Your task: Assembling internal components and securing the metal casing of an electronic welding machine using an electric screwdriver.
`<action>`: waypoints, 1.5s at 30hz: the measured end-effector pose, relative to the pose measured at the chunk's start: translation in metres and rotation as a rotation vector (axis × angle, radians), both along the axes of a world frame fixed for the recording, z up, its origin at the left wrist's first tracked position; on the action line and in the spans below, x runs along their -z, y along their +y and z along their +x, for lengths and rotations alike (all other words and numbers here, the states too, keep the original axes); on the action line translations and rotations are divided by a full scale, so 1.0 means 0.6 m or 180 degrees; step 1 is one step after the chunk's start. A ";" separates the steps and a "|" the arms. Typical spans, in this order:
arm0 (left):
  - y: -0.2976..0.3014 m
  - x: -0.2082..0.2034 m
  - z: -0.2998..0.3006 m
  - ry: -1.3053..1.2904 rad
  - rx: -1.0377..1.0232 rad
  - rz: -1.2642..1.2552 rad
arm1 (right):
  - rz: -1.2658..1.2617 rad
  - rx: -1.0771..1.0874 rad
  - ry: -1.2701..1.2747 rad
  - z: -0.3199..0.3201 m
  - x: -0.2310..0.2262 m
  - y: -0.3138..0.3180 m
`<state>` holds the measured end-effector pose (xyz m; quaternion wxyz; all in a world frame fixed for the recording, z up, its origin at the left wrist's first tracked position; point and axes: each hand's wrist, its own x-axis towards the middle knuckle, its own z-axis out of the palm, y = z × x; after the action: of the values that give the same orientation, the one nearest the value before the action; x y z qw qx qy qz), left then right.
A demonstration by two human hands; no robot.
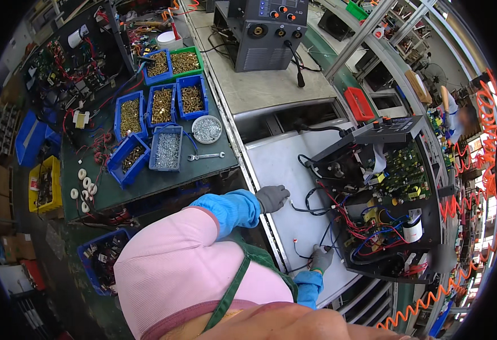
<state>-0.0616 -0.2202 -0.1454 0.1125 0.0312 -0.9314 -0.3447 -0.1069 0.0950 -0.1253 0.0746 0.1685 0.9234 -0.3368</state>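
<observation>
My left hand, in a grey glove, hovers by the left edge of a pale metal panel. Its fingers are loosely bent and a little apart, with nothing visible in them. Just beyond the fingertips lies a black cable with a small white end. My right hand, gloved as well, is low on the panel with its fingers closed on a thin dark wire. Beside it sits an opened machine chassis with circuit boards and bundled red, blue and black wires. The right fingertips are partly hidden.
On the green bench at left stand blue bins of brass fittings, a clear-blue bin of small silver parts and a wrench. A finished-looking grey machine stands ahead. Orange coiled hoses hang at right.
</observation>
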 end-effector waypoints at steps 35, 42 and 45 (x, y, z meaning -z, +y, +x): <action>-0.003 0.002 -0.013 -0.0025 0.0092 0.0013 | 0.2380 -0.1292 -0.0429 -0.015 -0.081 -0.074; 0.000 -0.002 0.007 -0.0063 -0.0013 0.0054 | 0.2566 -0.0812 0.0445 -0.039 -0.122 -0.060; 0.008 -0.008 -0.002 -0.0158 0.0121 0.0060 | 0.2432 -0.0888 0.0483 -0.051 -0.096 -0.020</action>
<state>-0.0630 -0.2152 -0.1405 0.0825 0.0231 -0.9310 -0.3547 -0.1374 0.0827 -0.0676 -0.0166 0.0320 0.9988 0.0321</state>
